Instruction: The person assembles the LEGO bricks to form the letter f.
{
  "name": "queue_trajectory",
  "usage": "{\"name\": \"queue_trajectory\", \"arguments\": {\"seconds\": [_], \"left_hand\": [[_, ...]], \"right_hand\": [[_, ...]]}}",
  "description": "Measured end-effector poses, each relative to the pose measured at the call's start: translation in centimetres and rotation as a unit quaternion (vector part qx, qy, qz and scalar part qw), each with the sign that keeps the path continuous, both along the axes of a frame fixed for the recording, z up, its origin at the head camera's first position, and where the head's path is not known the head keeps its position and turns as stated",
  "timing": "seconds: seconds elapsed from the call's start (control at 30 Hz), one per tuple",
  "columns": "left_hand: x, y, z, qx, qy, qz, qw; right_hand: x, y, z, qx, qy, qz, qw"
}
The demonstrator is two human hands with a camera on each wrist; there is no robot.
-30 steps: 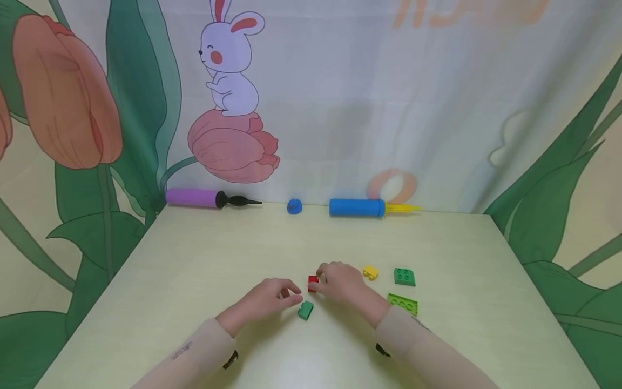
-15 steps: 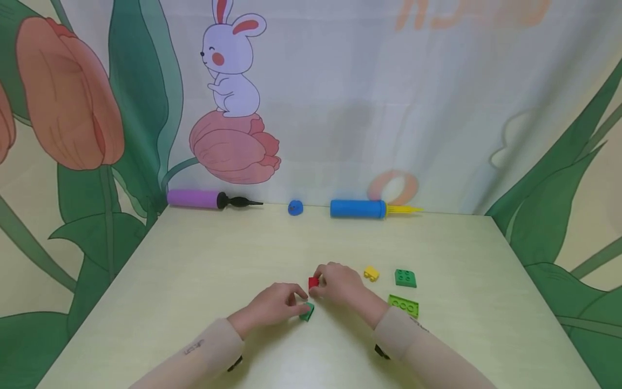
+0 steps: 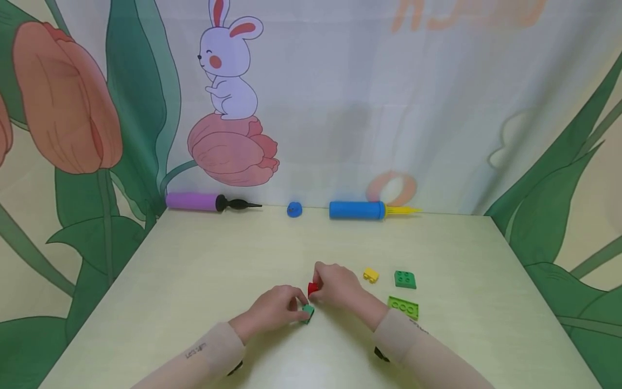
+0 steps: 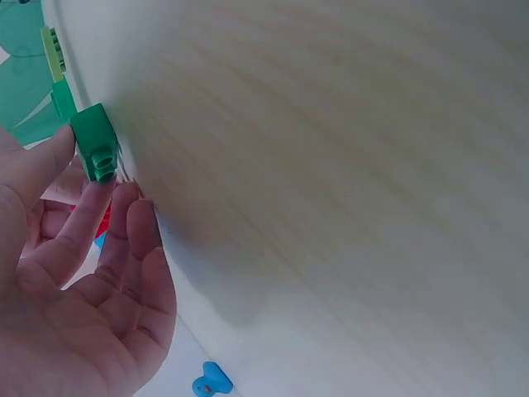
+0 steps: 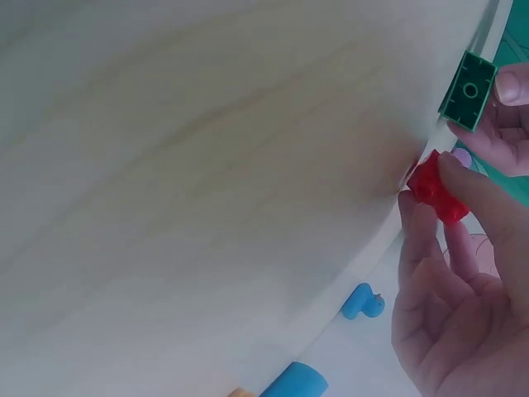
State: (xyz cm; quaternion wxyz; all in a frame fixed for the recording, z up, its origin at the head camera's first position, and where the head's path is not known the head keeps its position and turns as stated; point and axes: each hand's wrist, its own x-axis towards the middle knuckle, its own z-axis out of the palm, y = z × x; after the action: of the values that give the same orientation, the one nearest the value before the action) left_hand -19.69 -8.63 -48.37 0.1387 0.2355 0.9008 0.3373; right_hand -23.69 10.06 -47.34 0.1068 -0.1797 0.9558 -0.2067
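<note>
My left hand [image 3: 272,309] pinches a small green toy brick [image 4: 92,132] between thumb and index finger, its studs toward the index finger in the left wrist view. In the right wrist view the hollow underside of that green brick [image 5: 469,91] shows. Just beyond it, my right hand [image 3: 338,284] holds a red toy brick [image 5: 436,188] between thumb and fingers. Most of the red brick [image 3: 311,289] is covered by the right fingers in the head view. Both hands are close over the middle of the table, with a narrow gap between the bricks.
Right of the hands lie a yellow brick [image 3: 371,275], a green studded brick [image 3: 405,279] and a lime green plate [image 3: 403,307], underside up. Along the back edge are a purple pump [image 3: 194,201], a small blue toy [image 3: 294,209] and a blue pump [image 3: 357,210].
My left hand has moved right and its thumb and index finger have closed on the green brick. The right hand has stayed nearly in place on the red brick, which has tilted slightly.
</note>
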Motion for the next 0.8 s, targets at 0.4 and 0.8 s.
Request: {"name": "queue_trajectory", "arguments": {"seconds": [0.4, 0.8], "left_hand": [[0.2, 0.7, 0.1, -0.003, 0.048, -0.032, 0.9983], [-0.7, 0.8, 0.5, -0.046, 0.078, -0.025, 0.9956]], "right_hand": [[-0.1, 0.6, 0.9, -0.027, 0.034, 0.015, 0.9989], [0.9, 2.2, 2.0, -0.027, 0.055, 0.021, 0.9979]]}}
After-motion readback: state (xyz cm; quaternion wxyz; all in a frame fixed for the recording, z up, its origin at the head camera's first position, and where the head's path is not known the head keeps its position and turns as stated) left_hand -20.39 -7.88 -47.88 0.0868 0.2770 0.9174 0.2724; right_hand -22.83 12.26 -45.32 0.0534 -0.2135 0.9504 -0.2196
